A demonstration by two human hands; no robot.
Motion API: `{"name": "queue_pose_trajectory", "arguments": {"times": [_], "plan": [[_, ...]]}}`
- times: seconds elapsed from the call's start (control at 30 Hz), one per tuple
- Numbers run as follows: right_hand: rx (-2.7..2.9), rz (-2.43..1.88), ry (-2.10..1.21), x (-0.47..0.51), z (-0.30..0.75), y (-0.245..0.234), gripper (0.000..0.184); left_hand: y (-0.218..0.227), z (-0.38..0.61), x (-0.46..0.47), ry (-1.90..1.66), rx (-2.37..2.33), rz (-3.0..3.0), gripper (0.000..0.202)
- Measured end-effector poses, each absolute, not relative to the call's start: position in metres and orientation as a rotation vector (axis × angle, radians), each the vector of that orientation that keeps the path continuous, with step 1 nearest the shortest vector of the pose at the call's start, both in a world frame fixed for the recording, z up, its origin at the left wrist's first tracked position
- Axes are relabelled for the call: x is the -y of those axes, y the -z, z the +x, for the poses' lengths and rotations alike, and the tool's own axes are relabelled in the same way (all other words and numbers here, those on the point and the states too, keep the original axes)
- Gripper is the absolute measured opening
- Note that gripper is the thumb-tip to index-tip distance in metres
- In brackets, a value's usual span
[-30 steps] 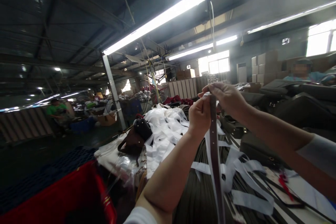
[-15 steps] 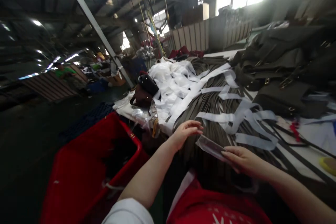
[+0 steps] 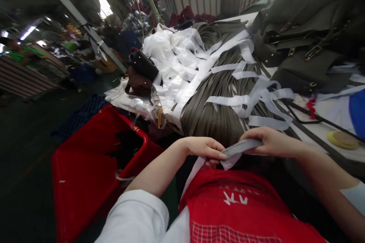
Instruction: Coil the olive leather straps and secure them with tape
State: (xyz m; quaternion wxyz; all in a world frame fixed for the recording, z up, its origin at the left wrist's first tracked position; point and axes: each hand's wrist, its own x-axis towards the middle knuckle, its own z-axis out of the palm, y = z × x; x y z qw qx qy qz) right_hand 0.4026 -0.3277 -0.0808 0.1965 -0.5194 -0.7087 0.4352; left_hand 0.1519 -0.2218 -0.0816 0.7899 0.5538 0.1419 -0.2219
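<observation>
Between my two hands stretches a flat grey strip [image 3: 241, 147] with thin, whitish wrapping hanging loose at its left end. My left hand [image 3: 207, 149] pinches that left end between thumb and fingers. At the other end, the fingers of my right hand [image 3: 264, 142] are closed on the strip. Both hands are just above my red apron [image 3: 242, 197], in front of the table edge. Right behind them, a thick bundle of dark grey-olive straps [image 3: 212, 121] hangs over the edge. White ribbon-like strips [image 3: 242, 102] lie loosely across the bundle.
A large red bin [image 3: 82, 171] with dark contents stands at my left. On the table are a white heap of strips [image 3: 176, 57], a dark bag [image 3: 141, 70], several dark grey handbags [image 3: 305, 60] and a yellow tape roll [image 3: 342, 139]. A person in green [image 3: 24, 55] is far left.
My left hand has come down and taken hold of the strip's left end, where before it was apart from it. My right hand has turned the strip up. The view has tilted downward.
</observation>
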Motion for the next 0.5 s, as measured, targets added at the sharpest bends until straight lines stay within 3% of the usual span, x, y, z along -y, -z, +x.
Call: {"name": "queue_pose_trajectory", "arguments": {"times": [0.13, 0.27, 0.4, 0.5], "plan": [[2.046, -1.459, -1.206, 0.320, 0.404, 0.074, 0.021, 0.083, 0.162, 0.224, 0.434, -0.225, 1.137, 0.051], [2.092, -1.464, -1.255, 0.311, 0.406, 0.083, 0.028, 0.072, 0.156, 0.227, 0.334, -0.172, 1.006, 0.037], [2.029, -1.432, -1.270, 0.318, 0.370, 0.101, 0.032, 0.051, 0.153, 0.223, -0.265, -0.228, 0.908, 0.029], [1.929, -1.160, -1.629, 0.339, 0.323, 0.100, 0.036, 0.052, 0.163, 0.217, -0.797, -0.457, 1.041, 0.029]]}}
